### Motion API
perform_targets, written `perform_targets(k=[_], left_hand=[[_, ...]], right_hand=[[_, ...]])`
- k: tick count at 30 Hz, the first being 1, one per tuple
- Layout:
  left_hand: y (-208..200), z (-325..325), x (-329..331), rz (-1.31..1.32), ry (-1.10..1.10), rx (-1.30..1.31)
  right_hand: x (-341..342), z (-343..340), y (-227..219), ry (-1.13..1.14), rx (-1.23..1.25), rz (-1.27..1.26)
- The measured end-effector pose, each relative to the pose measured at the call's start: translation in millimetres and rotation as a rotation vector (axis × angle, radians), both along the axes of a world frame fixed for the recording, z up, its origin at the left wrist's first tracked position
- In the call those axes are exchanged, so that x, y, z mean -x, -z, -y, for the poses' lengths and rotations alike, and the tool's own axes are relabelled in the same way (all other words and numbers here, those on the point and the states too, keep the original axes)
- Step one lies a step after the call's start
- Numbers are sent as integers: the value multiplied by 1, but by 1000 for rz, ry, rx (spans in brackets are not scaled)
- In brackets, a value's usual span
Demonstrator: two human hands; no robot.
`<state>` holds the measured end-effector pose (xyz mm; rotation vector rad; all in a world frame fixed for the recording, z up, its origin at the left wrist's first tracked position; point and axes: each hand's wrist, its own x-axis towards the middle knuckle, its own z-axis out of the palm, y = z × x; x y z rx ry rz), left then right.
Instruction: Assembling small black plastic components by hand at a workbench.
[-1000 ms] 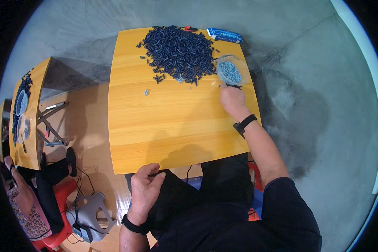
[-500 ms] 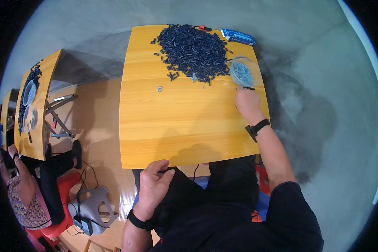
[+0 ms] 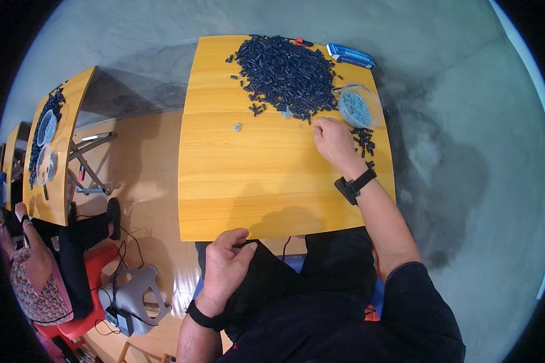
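My right hand is over the yellow table near the lower right edge of a big heap of small black cylindrical pieces. Its fingers are curled together, and whatever they may hold is hidden. Close by stands a clear round bowl with small silvery-blue parts in it. A loose group of black pieces lies between that bowl and my right wrist. My left hand is at the table's near edge, above my lap, thumb and forefinger apart with nothing visible between them.
A few small silvery parts lie left of centre on the table. At its far edge are a blue-and-white box and a red-and-black tool. Left, another person sits by a second table, near a grey stool.
My right hand has moved left from beside the bowl toward the heap, uncovering the loose black pieces. My left hand keeps its pose; the whole view has shifted slightly.
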<state>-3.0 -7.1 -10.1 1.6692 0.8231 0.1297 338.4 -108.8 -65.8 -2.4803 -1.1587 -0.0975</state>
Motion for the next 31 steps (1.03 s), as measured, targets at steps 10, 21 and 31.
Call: perform_targets(k=[10, 21, 31], left_hand=[[5, 0, 3, 41, -19, 2], [-3, -1, 1, 3, -12, 45], [-9, -3, -4, 187, -25, -61]], right_hand=[[-3, -37, -2, -87, -48, -72], [-13, -41, -1, -46, -3, -24], [139, -23, -59, -475, -53, -997]])
